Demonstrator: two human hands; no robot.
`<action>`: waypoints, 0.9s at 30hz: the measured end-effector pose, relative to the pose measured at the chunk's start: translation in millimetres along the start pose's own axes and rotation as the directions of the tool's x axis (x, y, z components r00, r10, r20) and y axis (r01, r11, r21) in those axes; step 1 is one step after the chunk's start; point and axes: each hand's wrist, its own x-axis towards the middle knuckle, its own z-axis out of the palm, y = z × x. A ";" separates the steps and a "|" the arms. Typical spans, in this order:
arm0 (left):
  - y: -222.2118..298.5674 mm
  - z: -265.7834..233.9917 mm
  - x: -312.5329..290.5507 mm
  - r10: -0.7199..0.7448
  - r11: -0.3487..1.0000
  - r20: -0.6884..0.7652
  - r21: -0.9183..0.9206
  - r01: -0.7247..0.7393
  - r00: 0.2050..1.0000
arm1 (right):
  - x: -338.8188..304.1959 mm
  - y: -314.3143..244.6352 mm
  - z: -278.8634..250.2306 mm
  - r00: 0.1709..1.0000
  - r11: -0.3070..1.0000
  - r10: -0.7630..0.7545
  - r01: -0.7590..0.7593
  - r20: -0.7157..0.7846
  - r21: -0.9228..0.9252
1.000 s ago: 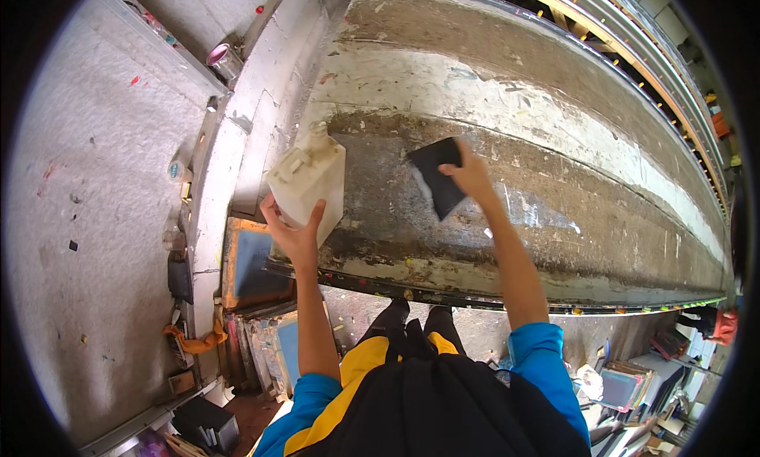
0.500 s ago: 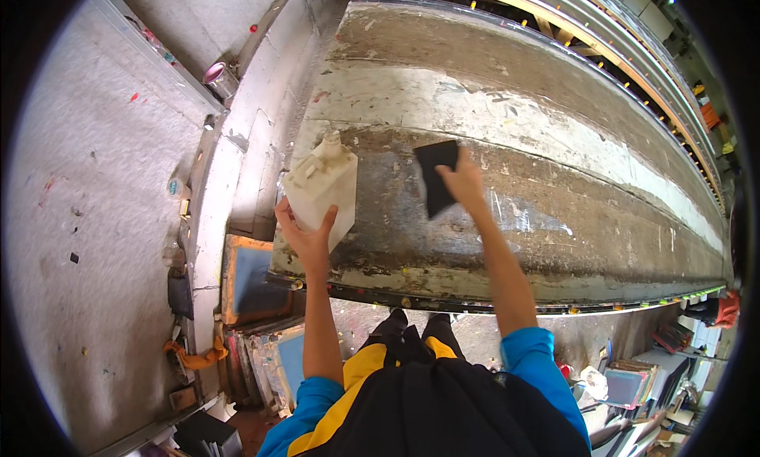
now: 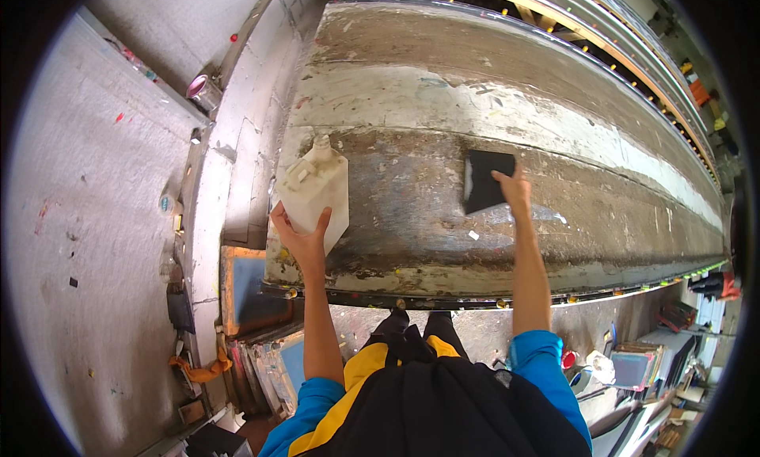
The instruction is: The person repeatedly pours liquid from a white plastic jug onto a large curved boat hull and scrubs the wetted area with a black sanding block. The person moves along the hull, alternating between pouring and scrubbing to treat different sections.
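Note:
An off-white plastic jug [image 3: 326, 189] with a narrow neck stands at the left end of the long, stained worktable [image 3: 404, 168]. My left hand [image 3: 302, 241] is wrapped round its near side, thumb on the right and fingers on the left. Further right, my right hand [image 3: 517, 191] pinches the right edge of a thin black sheet [image 3: 484, 181], thumb on top. That sheet is held flat over the brown tabletop, and I cannot tell whether it touches the surface. A small white scrap [image 3: 473, 235] lies just nearer to me.
A pale low wall [image 3: 214, 188] runs along the table's left end, with a metal can [image 3: 204, 93] on its far side. Framed screens [image 3: 245, 287] lean below the table's left corner. Wooden rails [image 3: 546, 17] border the far side. Stacked boards [image 3: 633, 366] stand at lower right.
My right hand has moved right with the black sheet, which has turned from upright and slanted to lying broader. The left hand keeps its grip on the jug. The view has shifted slightly.

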 end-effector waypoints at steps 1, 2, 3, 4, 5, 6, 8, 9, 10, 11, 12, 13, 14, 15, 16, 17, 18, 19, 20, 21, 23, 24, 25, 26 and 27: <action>-0.2 2.3 -0.1 0.004 1.000 0.006 -0.013 -0.004 1.000 | 9.4 17.6 -19.5 0.999 0.999 0.035 -0.036 0.015 0.035; -1.4 5.5 -0.7 0.007 1.000 0.012 -0.028 -0.007 1.000 | 15.1 29.3 -32.9 0.997 0.995 0.069 -0.071 0.030 0.068; -3.6 7.8 -1.0 0.011 0.999 0.023 -0.044 -0.010 1.000 | 15.3 27.2 -43.5 0.999 0.999 0.042 -0.042 0.029 -0.030; -5.6 8.3 -1.4 0.016 0.998 0.032 -0.055 -0.014 0.999 | 10.0 17.1 -46.7 1.000 0.988 -0.016 0.015 -0.001 -0.154; -7.0 8.3 -2.1 0.020 0.998 0.038 -0.066 -0.018 0.999 | 3.3 4.2 -42.3 0.997 0.958 -0.079 0.069 -0.022 -0.278; -5.7 9.7 -3.1 0.021 0.999 0.047 -0.043 -0.019 0.999 | -4.4 -8.4 -35.9 0.989 0.910 -0.141 0.115 -0.038 -0.398; 1.3 19.0 -6.6 0.026 1.000 0.078 -0.007 -0.025 0.997 | -15.7 4.0 4.4 0.956 0.405 -0.293 0.112 -0.013 -0.907; -1.3 10.7 -6.4 0.018 1.000 0.057 0.015 -0.019 0.998 | -48.0 -41.3 13.8 0.944 0.406 -0.301 0.257 0.138 -0.877; 1.8 13.2 -8.0 0.015 1.000 0.067 0.009 -0.016 0.998 | -58.1 -51.5 30.0 0.945 0.454 -0.299 0.263 0.133 -0.851; 3.9 17.3 -9.9 0.012 1.000 0.083 0.001 -0.012 0.996 | -63.6 -49.0 50.0 0.936 0.604 -0.346 0.268 0.056 -0.751; -1.0 15.2 -10.1 0.018 1.000 0.063 0.011 -0.018 0.998 | -81.5 -65.2 59.4 0.887 0.523 -0.455 0.340 0.082 -0.782; -4.8 13.5 -9.7 0.026 1.000 0.054 0.016 -0.027 0.998 | -94.7 -69.7 69.6 0.800 0.506 -0.587 0.481 0.123 -0.716; -10.9 14.6 -9.5 0.038 0.999 0.043 0.017 -0.038 0.998 | -100.2 -77.8 73.2 0.799 0.542 -0.580 0.524 0.159 -0.657; -8.8 16.7 -7.3 0.056 0.998 0.024 0.016 -0.056 0.998 | -104.2 -90.4 71.7 0.793 0.579 -0.578 0.563 0.190 -0.590; -6.4 19.5 -9.0 0.052 0.999 0.026 0.005 -0.053 0.998 | -104.3 -95.0 68.3 0.785 0.612 -0.579 0.597 0.221 -0.518; -3.5 21.2 -11.3 0.049 0.999 0.028 -0.005 -0.049 0.998 | -93.8 -88.4 61.6 0.845 0.696 -0.494 0.526 0.207 -0.489; 2.5 23.6 -13.9 0.044 0.999 0.033 -0.017 -0.043 0.998 | -75.4 -74.5 48.5 0.896 0.770 -0.399 0.443 0.195 -0.459; 5.1 25.8 -15.1 0.055 0.998 0.041 -0.002 -0.055 0.998 | -57.4 -55.7 35.1 0.936 0.835 -0.298 0.351 0.187 -0.424; 7.1 29.0 -14.4 0.069 0.998 0.033 0.010 -0.069 0.997 | -43.5 -38.9 14.1 0.959 0.882 -0.248 0.283 0.139 -0.376; 9.0 30.7 -19.5 0.069 0.997 0.032 0.028 -0.070 0.997 | -29.4 -19.4 -7.6 0.978 0.923 -0.191 0.209 0.087 -0.323; 18.9 33.5 -29.9 0.031 0.999 0.033 0.007 -0.032 0.999 | -14.9 35.0 -59.4 0.991 0.981 -0.131 0.132 0.011 -0.141; 22.7 38.1 -35.8 0.014 1.000 0.041 -0.009 -0.014 0.999 | -7.8 64.8 -79.4 0.991 0.985 -0.120 0.112 -0.056 -0.128; 23.3 41.5 -39.4 0.034 0.999 0.047 -0.014 -0.033 0.998 | -0.8 82.7 -100.0 0.995 0.995 -0.091 0.089 -0.047 -0.040; 23.4 45.8 -42.0 0.055 0.998 0.054 -0.017 -0.054 0.997 | 2.3 93.4 -114.9 0.998 0.997 -0.060 0.062 -0.035 0.050; 26.5 50.9 -46.2 0.075 0.997 0.062 -0.021 -0.074 0.995 | 3.9 98.7 -120.8 0.998 0.999 -0.038 0.038 -0.049 -0.019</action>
